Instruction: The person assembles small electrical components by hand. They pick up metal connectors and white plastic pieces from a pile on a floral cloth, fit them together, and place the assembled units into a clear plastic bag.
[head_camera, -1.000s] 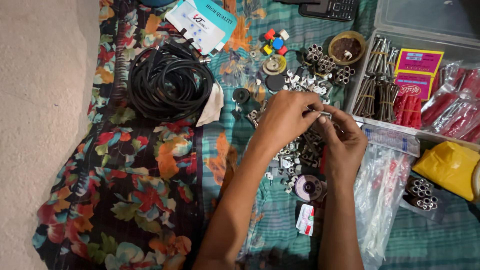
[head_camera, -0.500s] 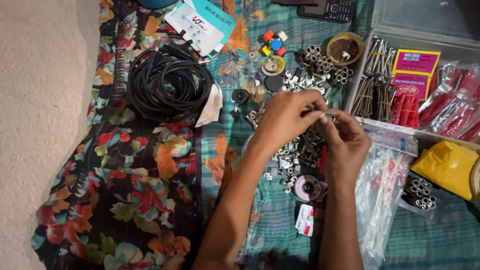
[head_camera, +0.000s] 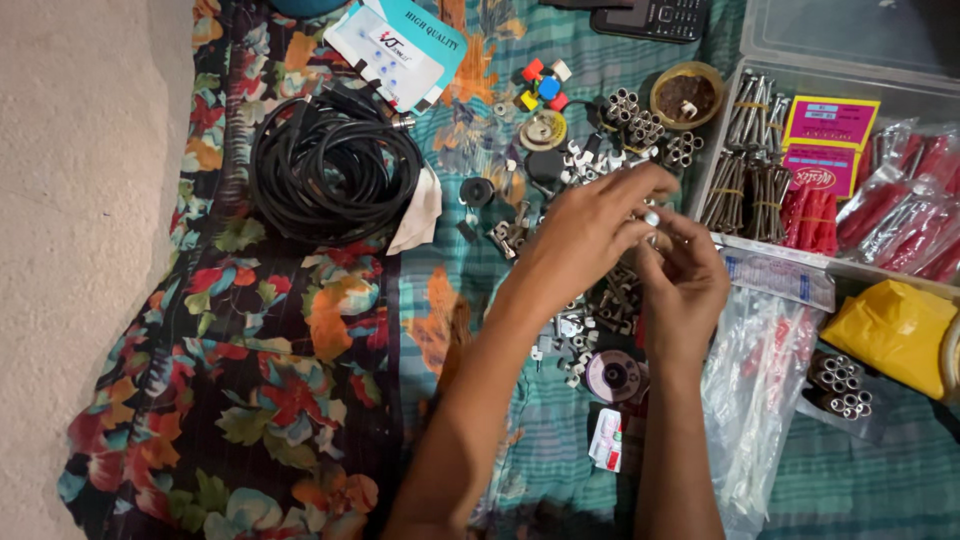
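Note:
My left hand (head_camera: 585, 235) and my right hand (head_camera: 685, 285) meet above a heap of small metal fittings and white clips (head_camera: 590, 310) on the floral cloth. Both pinch a small silvery metal part (head_camera: 652, 222) between fingertips; most of it is hidden by my fingers. My left fingers have spread a little over it. A round grey disc (head_camera: 612, 376) lies just below my right wrist.
A coil of black cable (head_camera: 333, 168) lies at the left. A clear plastic box (head_camera: 850, 60) at the right holds bundled screws (head_camera: 748, 185) and red wall plugs (head_camera: 905, 220). A yellow bag (head_camera: 895, 330), clear bags (head_camera: 760, 380), tube bundles (head_camera: 845, 385) and a phone (head_camera: 655, 18) surround.
Both hands have shifted slightly up and right over the heap, still working the small metal part. My left fingers have opened out a bit.

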